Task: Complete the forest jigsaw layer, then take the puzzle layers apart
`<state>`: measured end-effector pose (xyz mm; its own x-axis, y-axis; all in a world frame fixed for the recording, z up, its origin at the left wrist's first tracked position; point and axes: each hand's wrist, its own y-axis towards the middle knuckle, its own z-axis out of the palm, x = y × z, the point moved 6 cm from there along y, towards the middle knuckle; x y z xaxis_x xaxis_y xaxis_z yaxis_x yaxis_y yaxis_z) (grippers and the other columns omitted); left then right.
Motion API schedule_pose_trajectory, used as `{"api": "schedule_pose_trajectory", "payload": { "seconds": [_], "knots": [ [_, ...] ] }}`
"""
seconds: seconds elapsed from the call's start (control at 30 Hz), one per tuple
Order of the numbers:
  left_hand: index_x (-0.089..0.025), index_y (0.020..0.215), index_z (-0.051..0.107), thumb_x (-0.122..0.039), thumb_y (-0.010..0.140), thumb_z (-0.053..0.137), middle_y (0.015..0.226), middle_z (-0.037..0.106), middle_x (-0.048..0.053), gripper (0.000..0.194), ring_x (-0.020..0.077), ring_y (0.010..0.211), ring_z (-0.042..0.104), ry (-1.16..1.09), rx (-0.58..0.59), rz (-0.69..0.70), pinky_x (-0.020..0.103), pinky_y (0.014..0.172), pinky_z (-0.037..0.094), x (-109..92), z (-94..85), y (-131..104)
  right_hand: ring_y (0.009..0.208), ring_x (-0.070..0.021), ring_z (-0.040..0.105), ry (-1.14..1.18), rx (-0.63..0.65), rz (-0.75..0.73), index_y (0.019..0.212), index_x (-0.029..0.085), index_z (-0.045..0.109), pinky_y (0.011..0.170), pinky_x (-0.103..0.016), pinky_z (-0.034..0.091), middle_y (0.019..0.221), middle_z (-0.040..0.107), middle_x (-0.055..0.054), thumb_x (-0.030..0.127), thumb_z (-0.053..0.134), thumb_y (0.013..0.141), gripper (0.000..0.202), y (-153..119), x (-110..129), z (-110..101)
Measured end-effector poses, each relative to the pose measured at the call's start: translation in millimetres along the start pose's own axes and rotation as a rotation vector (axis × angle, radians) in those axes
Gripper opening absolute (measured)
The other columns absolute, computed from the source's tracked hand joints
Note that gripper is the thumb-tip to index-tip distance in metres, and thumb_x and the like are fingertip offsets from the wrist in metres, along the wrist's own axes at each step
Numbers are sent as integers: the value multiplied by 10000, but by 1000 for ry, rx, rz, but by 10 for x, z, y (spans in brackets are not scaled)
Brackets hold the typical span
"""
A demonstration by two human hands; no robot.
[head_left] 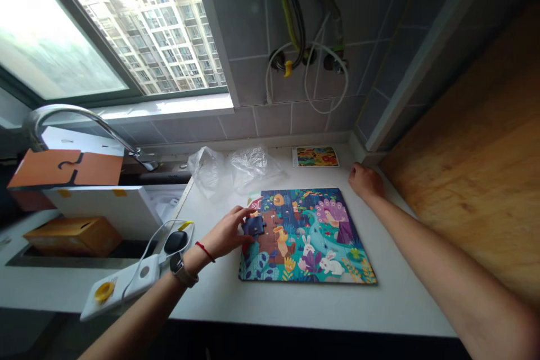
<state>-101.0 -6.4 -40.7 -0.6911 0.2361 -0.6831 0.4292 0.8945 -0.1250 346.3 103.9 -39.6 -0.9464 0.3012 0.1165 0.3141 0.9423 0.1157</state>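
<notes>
A colourful jigsaw puzzle [312, 236] with rabbits, a peacock and plants lies flat on the white counter. Over its left edge, my left hand [236, 228] pinches a dark blue puzzle piece [254, 225] between thumb and fingers. Near the puzzle's upper left corner, a patch with a red barn shows beside the hand. My right hand [366, 181] rests on the counter beyond the puzzle's upper right corner, fingers curled in. Whether anything is inside those fingers is hidden.
Crumpled clear plastic bags [253, 166] and a small picture card [315, 156] lie behind the puzzle. A white power strip [122, 287] with a cable sits at left. Further left are a sink faucet [84, 115], an orange box [63, 170] and a cardboard box [76, 235]. A wooden panel [476, 152] stands at right.
</notes>
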Motion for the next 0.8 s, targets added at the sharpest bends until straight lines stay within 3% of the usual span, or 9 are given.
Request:
{"api": "schedule_pose_trajectory", "payload": {
  "seconds": [0.17,0.33,0.4,0.5,0.6,0.7,0.8],
  "knots": [
    [-263,1279,691,-276,662,890,1193,643,85,648,236,943,710,68,47,-61,378,868,624,63,27,123,1007,-307,754,23,0,0,1180,140,768,802,-329,502,1114,792,-210,211,447,1023,365,7,-19,18],
    [-229,1133,735,-225,537,954,1084,651,66,635,268,928,702,131,57,-74,409,853,618,4,-8,223,990,-302,762,43,6,-5,1172,133,764,806,-332,510,1100,796,-211,195,441,1025,360,3,-20,15],
    [-218,1089,740,-207,542,949,1066,644,65,585,276,941,693,148,44,-66,424,872,614,-49,-7,220,988,-303,763,55,7,-8,1172,131,763,809,-335,513,1094,797,-210,188,444,1022,356,-1,-21,15],
    [-242,1207,714,-209,656,892,1148,634,74,580,254,991,685,139,11,-24,412,910,611,-145,57,161,997,-308,762,76,4,-11,1175,134,761,813,-341,517,1104,795,-206,186,441,1020,359,-4,-26,17],
    [-278,1352,648,-214,756,806,1229,622,84,620,242,1071,678,-29,-46,23,386,907,619,-205,174,71,1005,-302,759,99,0,-10,1185,138,758,822,-338,517,1110,794,-202,184,443,1018,360,1,-35,22],
    [-257,1352,617,-243,785,758,1299,630,104,585,249,1096,694,-273,-101,-38,392,885,636,-158,302,27,1012,-296,756,125,-1,-8,1186,144,760,841,-338,516,1104,793,-199,174,451,1011,357,17,-46,33],
    [-256,1363,584,-328,794,787,1440,618,136,607,297,1213,696,-455,-126,-100,461,1010,611,-122,435,64,1003,-315,754,157,-2,-4,1171,146,766,843,-362,517,1089,791,-208,175,448,1009,358,27,-60,50]
  ]
}}
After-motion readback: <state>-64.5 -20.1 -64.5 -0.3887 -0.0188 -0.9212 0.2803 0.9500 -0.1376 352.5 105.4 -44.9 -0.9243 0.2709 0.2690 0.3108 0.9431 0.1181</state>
